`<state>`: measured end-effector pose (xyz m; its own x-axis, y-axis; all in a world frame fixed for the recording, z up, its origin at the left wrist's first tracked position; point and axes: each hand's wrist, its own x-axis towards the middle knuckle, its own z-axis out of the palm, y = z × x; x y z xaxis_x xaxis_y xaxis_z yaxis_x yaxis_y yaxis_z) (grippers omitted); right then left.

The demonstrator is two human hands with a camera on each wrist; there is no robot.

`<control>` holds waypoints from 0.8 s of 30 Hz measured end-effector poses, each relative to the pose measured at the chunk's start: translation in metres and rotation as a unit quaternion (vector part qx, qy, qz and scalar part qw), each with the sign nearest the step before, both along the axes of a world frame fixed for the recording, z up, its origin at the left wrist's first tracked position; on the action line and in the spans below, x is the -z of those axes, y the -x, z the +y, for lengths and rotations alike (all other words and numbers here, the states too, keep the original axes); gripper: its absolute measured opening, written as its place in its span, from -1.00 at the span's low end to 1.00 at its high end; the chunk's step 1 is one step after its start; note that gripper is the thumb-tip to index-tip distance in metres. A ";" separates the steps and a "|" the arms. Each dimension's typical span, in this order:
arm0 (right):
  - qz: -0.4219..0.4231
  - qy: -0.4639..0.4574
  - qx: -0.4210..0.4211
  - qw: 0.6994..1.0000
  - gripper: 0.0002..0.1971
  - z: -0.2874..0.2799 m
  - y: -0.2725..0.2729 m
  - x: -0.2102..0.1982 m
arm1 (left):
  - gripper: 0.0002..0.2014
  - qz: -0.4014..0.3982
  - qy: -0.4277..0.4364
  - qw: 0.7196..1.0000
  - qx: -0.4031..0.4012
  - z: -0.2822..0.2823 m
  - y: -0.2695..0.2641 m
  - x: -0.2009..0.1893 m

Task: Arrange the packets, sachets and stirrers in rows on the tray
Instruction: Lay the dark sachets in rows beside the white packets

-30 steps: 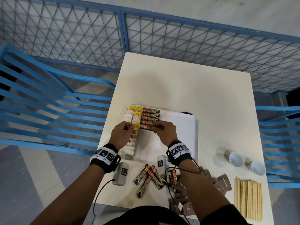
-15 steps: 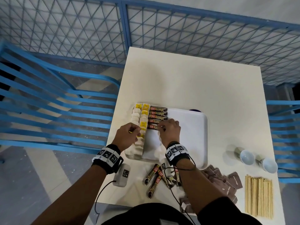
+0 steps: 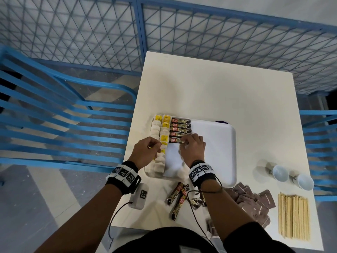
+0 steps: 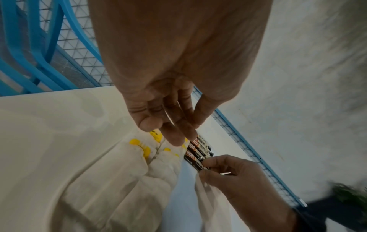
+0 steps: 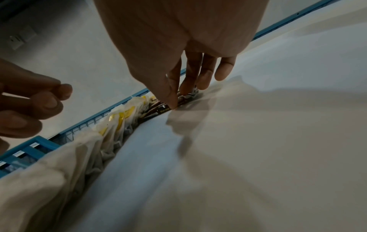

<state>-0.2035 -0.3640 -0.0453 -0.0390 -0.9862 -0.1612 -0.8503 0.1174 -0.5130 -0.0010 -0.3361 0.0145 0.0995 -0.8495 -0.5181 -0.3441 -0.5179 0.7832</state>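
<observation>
Coffee sachets, dark thin sticks (image 3: 180,131), lie in a row mid-frame on the white plastic tray (image 3: 217,152). Right hand (image 3: 193,147) pinches the nearest one; left hand (image 3: 145,152) pinches something small. A bump could mess up the neat row.

This looks like a staged recording area rather than a home: a plain white table (image 3: 215,92) fenced by blue wire-mesh panels (image 3: 228,33) and blue slatted chairs (image 3: 60,125), with a bare wall beyond (tracking tags (image 3: 125,175) on both wrists support this).
</observation>
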 end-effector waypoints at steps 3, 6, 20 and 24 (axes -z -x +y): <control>0.002 -0.003 0.003 1.000 -0.78 -0.001 -0.001 -0.001 | -0.94 -0.003 0.004 1.000 0.011 0.006 0.001 0.000; -0.016 0.012 0.019 1.000 -0.79 0.007 0.004 -0.007 | -0.93 -0.004 0.014 0.999 0.035 0.014 0.006 0.000; -0.096 -0.075 -0.050 0.991 -0.89 0.123 0.057 -0.041 | -0.52 -0.053 -0.011 0.961 0.272 0.110 0.056 0.032; 0.020 -0.086 -0.140 0.986 -0.73 0.156 0.062 -0.030 | -0.23 -0.192 0.010 0.926 0.324 0.135 0.075 0.039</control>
<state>-0.2654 -0.2082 -0.0158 0.2219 -0.9172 -0.3308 -0.8804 -0.0428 -0.4722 -0.0756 -0.2006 -0.0243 -0.2610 -0.8045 -0.5336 -0.8328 -0.0919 0.5459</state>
